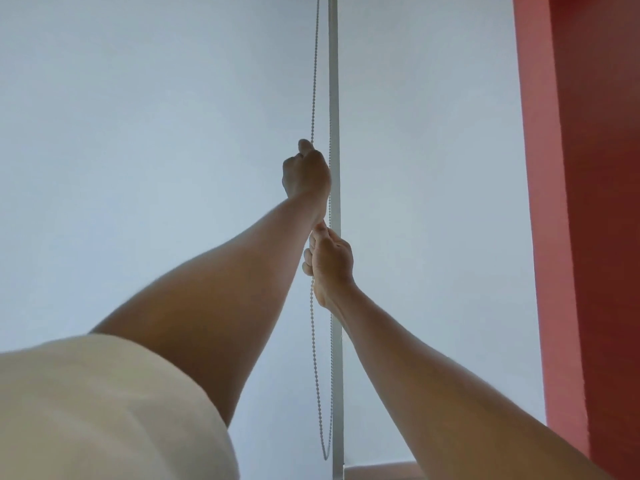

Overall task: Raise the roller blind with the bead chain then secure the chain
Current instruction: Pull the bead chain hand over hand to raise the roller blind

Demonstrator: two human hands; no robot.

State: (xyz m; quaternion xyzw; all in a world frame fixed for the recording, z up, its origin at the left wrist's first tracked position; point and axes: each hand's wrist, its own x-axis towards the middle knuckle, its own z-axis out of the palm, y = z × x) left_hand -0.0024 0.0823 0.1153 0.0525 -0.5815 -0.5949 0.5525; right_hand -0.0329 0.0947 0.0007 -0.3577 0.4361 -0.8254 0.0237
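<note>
Beaded white chain (314, 81) runs straight up and down the middle of the frame beside a pale vertical window bar (334, 98), its loop hanging at the bottom centre. My left hand (306, 169) is fisted on it higher up, my right hand (329, 265) clenched on it just below. White roller blind (138, 116) fills the background; its lower edge is out of sight, and so is any chain hook.

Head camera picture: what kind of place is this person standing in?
Probably a room indoors, right at a window. A pale roller blind covers it, a bead chain hangs beside a window frame bar, and a red wall stands at the right.
</note>
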